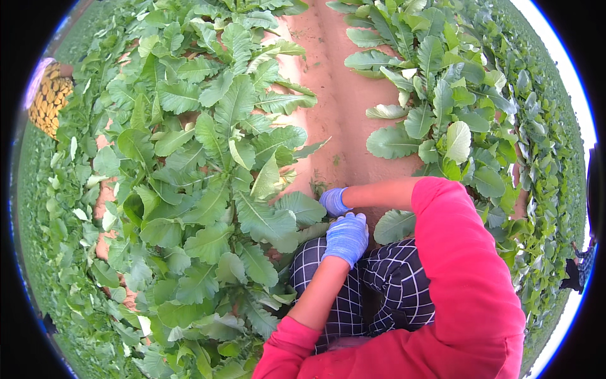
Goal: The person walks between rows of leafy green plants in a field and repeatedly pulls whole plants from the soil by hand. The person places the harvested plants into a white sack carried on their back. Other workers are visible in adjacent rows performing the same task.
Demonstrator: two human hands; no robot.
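Note:
Both my hands wear blue knit gloves and are close together, low over the soil furrow beside a row of leafy green plants. My left hand [348, 238] has its fingers curled, with the back of the glove towards me. Just beyond it, my right hand [334, 202] reaches across from the right, its fingers turned down and mostly hidden. A broad lobed leaf [303, 207] lies right beside both hands, and another leaf [313, 232] runs up to the left glove. Whether either hand grips anything cannot be made out.
Bare reddish soil [338, 118] forms a furrow between the left plant row [203, 189] and the right plant row [435, 94]. My knees in checked trousers [397, 284] are below my hands. A person in patterned yellow clothing [49, 99] is at the far left; another person [580, 270] is at the right rim.

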